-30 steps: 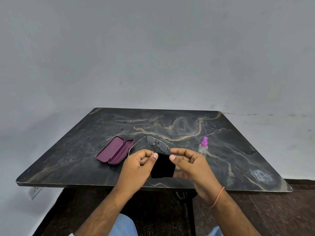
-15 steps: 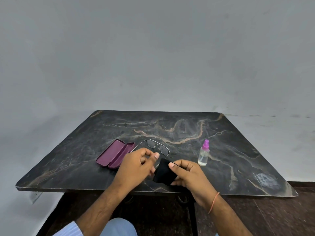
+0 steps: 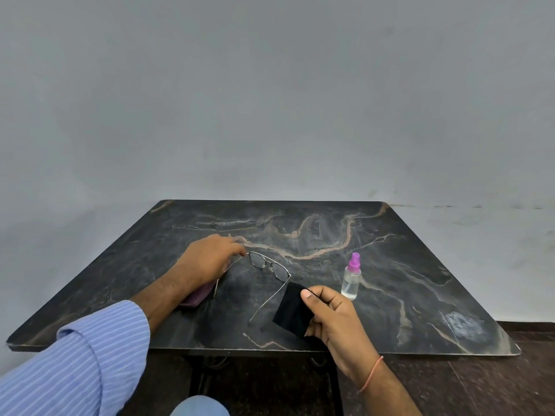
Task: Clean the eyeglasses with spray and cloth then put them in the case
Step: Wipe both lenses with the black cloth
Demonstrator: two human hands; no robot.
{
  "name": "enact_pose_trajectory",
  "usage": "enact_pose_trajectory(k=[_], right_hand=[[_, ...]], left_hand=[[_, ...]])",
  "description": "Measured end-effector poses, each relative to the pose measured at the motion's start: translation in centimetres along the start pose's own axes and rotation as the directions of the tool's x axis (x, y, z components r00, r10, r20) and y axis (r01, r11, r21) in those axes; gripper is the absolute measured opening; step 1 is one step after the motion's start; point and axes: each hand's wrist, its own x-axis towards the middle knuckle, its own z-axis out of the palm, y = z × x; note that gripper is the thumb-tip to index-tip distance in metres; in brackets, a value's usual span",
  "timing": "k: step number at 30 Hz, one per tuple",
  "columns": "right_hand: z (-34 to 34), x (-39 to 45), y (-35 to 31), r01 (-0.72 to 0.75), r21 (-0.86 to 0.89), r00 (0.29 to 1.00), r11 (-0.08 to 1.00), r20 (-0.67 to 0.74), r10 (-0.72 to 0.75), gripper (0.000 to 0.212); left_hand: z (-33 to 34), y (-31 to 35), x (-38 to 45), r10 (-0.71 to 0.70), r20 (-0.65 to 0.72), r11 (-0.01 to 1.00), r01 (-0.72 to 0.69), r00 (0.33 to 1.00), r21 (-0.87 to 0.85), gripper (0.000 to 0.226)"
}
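While the right hand (image 3: pixel 333 313) pinches the folded black cloth (image 3: pixel 292 312) nearest the person, the eyeglasses (image 3: pixel 267 265) lie on the bench (image 3: pixel 390 295) just beyond, temples pointing back, the left hand (image 3: pixel 207 258) gripping their far-left corner over the case (image 3: pixel 196 297).

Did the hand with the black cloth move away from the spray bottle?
No. The right hand with the black cloth shifted rightward, closer to the spray bottle.
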Motion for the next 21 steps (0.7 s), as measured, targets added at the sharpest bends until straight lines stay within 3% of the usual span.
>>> enact_pose_trajectory(k=[5,11,17,21], right_hand=[[-0.1,0.1,0.0,0.001,0.04,1.0,0.999,0.017,-0.002,0.025],[-0.2,0.1,0.0,0.004,0.061,1.0,0.998,0.026,-0.006,0.027],[-0.2,0.0,0.0,0.022,0.067,1.0,0.998,0.002,-0.023,0.028],[-0.1,-0.3,-0.1,0.044,0.087,0.999,0.995,-0.014,-0.043,0.024]], left_hand=[[1.1,-0.2,0.4,0.03,-0.01,0.999,-0.03,0.999,0.042,0.044],[1.6,-0.5,0.4,0.124,-0.024,0.99,-0.126,0.992,-0.068,0.033],[1.7,-0.3,-0.3,0.207,-0.27,0.958,-0.251,0.94,-0.139,0.011],[2.2,0.6,-0.4,0.055,-0.343,0.95,-0.155,0.938,-0.272,0.01]])
